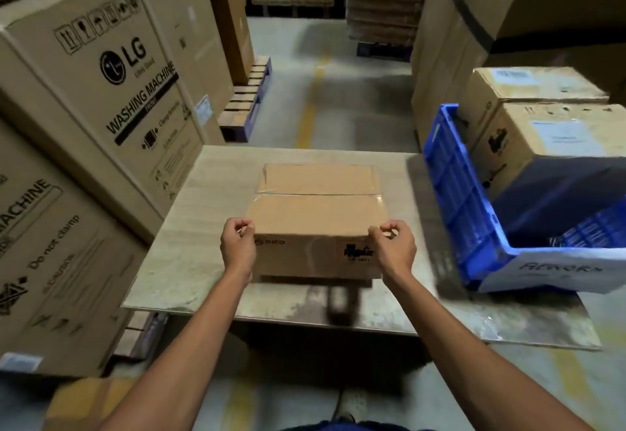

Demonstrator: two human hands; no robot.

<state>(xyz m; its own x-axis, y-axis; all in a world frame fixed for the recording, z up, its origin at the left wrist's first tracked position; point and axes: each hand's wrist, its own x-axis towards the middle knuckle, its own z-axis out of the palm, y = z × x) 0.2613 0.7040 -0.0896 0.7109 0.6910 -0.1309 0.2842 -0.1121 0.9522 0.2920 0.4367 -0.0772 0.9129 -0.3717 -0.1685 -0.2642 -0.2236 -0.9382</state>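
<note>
Head view: one cardboard box [318, 217], two near corners gripped by left hand [237, 246], right hand [393, 248].

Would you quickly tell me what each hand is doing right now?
Left hand: closed, gripping the near left top corner of the cardboard box.
Right hand: closed, gripping the box's near right top corner.

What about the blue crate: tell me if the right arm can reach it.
Probably yes. The right grip pinches the cardboard box, but the blue crate stands close beside it with nothing between; it must let go first.
</note>
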